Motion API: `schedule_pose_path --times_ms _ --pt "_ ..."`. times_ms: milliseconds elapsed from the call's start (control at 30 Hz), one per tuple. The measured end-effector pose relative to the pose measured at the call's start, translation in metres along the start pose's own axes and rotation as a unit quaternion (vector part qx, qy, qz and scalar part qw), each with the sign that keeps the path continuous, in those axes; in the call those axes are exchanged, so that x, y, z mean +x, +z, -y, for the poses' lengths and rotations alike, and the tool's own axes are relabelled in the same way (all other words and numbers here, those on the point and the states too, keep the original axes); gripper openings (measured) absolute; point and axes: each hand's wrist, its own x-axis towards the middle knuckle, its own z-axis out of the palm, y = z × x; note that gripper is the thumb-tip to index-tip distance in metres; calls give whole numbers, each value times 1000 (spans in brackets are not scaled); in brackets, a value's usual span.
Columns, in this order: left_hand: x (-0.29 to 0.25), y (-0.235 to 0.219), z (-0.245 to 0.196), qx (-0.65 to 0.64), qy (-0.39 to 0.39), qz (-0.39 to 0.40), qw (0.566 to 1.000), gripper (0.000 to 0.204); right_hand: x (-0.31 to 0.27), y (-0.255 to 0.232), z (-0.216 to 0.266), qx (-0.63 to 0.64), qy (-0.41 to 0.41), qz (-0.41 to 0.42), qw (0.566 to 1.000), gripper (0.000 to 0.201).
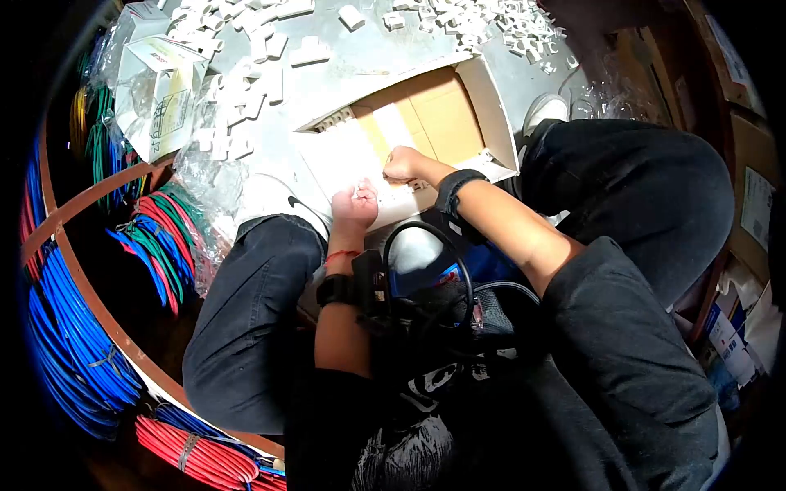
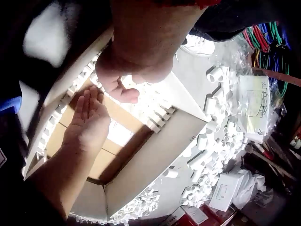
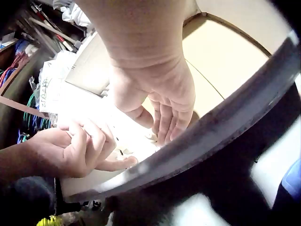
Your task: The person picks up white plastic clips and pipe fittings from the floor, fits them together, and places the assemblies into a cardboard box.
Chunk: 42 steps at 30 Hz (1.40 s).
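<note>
An open carton (image 1: 491, 106) lies between the person's legs, with white fittings (image 2: 162, 110) in rows along its sides. The left hand (image 1: 354, 204) is over the carton's near left part, its fingers curled round a small white fitting (image 1: 356, 191) that is mostly hidden. To its right, the right hand (image 1: 405, 166) reaches down inside the near wall. In the right wrist view the right hand (image 3: 157, 96) has loosely bent fingers close to white pieces; its palm shows bare in the left wrist view. Glare hides detail under both hands.
Loose white fittings (image 1: 311, 53) are scattered on the grey surface beyond the carton. A clear plastic bag with a printed box (image 1: 164, 106) stands at the left. Coiled blue cables (image 1: 74, 335) and red cables (image 1: 196, 454) lie behind a brown rail (image 1: 106, 303).
</note>
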Motion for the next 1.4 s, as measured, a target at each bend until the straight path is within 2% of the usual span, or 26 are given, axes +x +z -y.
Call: schedule_pose_path --times_ms 200,233,533,633,733,833,933,1100,1200,1400 --pt "-16 10 7 45 -38 -27 998 38 -4 -1 1 45 10 -12 999 16" --pt "-12 10 3 73 -35 -86 993 41 -17 -3 8 99 -18 -8 995 15" --pt "-17 16 9 54 -56 -74 994 46 8 1 -3 74 -10 18 997 12" --pt "-14 14 3 51 -72 -68 994 47 12 3 -8 74 -6 4 997 13" --pt "-5 13 3 62 -17 -111 992 47 12 3 -7 57 8 -14 998 13" --pt "-10 13 2 47 -46 -76 995 47 14 3 -9 42 -9 -14 999 13" --pt "-7 15 5 58 -4 -99 993 46 16 2 -11 40 -10 -14 999 13" --pt "-5 14 6 35 -12 -72 997 42 17 3 -12 84 0 -12 996 10" --pt "-3 9 6 16 -24 -18 999 41 21 4 -17 67 11 -14 998 11" --pt "-2 8 6 -16 -28 -13 999 39 21 6 -17 36 -20 -23 999 24"
